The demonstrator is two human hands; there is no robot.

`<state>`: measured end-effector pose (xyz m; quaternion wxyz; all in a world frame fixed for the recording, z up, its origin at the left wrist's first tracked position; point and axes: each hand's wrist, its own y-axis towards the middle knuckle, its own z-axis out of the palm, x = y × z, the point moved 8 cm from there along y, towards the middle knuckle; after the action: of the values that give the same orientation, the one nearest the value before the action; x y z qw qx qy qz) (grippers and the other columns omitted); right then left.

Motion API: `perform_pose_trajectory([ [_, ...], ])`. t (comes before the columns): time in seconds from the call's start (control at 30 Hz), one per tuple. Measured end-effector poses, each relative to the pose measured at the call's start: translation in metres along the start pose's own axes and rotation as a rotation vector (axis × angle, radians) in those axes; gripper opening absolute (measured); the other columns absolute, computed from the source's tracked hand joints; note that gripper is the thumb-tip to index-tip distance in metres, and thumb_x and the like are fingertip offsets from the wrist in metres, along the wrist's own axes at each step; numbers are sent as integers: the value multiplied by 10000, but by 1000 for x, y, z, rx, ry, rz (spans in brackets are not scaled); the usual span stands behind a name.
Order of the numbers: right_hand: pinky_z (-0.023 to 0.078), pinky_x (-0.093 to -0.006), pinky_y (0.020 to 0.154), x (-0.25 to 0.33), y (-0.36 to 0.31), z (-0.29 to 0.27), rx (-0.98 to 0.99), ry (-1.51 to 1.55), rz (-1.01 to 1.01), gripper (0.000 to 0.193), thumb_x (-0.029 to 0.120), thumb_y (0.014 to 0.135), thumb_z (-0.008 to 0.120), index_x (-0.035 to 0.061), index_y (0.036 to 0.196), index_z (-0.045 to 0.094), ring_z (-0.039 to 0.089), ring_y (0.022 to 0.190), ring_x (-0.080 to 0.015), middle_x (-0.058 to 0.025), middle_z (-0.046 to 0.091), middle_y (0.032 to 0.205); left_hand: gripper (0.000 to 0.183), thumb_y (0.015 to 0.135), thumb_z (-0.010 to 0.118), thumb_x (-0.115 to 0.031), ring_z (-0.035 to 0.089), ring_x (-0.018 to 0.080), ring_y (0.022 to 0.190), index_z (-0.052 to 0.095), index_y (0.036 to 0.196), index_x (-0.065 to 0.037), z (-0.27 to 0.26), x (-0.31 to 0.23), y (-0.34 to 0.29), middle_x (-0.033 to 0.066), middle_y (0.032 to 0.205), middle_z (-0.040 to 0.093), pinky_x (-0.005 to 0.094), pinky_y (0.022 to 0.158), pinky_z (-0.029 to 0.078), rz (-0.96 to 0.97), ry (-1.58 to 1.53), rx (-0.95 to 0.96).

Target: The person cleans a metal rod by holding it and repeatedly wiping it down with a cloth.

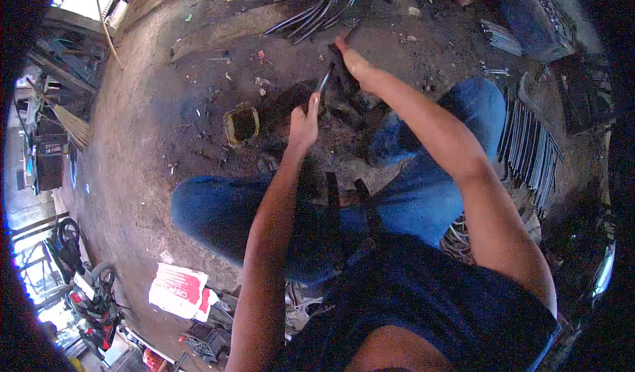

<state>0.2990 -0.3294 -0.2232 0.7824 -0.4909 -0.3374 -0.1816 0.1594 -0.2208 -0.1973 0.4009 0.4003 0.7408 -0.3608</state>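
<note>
My left hand (pixel 304 127) is closed around a thin metal rod (pixel 324 81), its thumb lying along it. The rod slants up and to the right, toward a dark object (pixel 338 74) beside my other hand. Farther out, my right hand (pixel 358 65) is closed at that dark object, one fingertip pointing away from me. What exactly it grips is hidden. Below both hands is a dark, cluttered patch of ground between my jeans-clad legs. An open yellowish container (pixel 241 124) with dark contents stands left of my left hand.
Curved metal rods (pixel 321 11) lie at the far side, near a wooden plank (pixel 228 33). Many straight rods (pixel 529 147) are laid out beside my right knee. A blue-grey box (pixel 536 21) stands far right. A red and white sack (pixel 178 290) and a motorbike (pixel 92 292) are lower left.
</note>
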Motion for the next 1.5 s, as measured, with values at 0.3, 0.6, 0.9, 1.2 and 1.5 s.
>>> perform_pose_trajectory([
  [0.3, 454, -365, 846, 81, -4, -39, -136, -198, -371, 439, 379, 862, 538, 20, 1109, 591, 613, 945, -242, -110, 657, 996, 596, 927, 382, -560, 318, 78, 482, 408, 591, -68, -5, 36, 25, -16, 537, 341, 296, 450, 260, -84, -314, -15],
  [0.6, 439, -285, 827, 89, -4, 0, -78, -313, -773, 352, 353, 912, 505, 50, 1066, 598, 584, 888, -181, -53, 648, 999, 586, 901, 382, -611, 341, 83, 478, 414, 605, -106, -10, 49, 21, -24, 546, 345, 271, 449, 284, -184, -471, -112],
  [0.9, 471, -498, 690, 40, -58, 62, -270, -1113, -741, 349, 311, 908, 501, 15, 1069, 592, 598, 828, -407, -283, 584, 815, 771, 890, 357, -637, 528, 287, 749, 532, 824, 111, -9, 49, 11, 222, 744, 528, 408, 757, 410, -93, 22, -151],
  [1.2, 503, -489, 718, 58, -35, 8, -396, -1003, -779, 372, 375, 895, 490, 30, 884, 628, 612, 800, -413, -262, 617, 843, 728, 899, 398, -598, 512, 266, 764, 538, 934, 116, 17, 11, 5, 198, 794, 539, 385, 745, 416, -158, -24, 58],
  [1.5, 497, -479, 662, 72, -25, -3, -493, -943, -814, 366, 315, 875, 544, -41, 858, 632, 602, 750, -440, -283, 596, 786, 767, 890, 363, -631, 570, 323, 907, 522, 926, 119, 24, 26, 12, 278, 887, 570, 431, 814, 409, -30, 21, 59],
])
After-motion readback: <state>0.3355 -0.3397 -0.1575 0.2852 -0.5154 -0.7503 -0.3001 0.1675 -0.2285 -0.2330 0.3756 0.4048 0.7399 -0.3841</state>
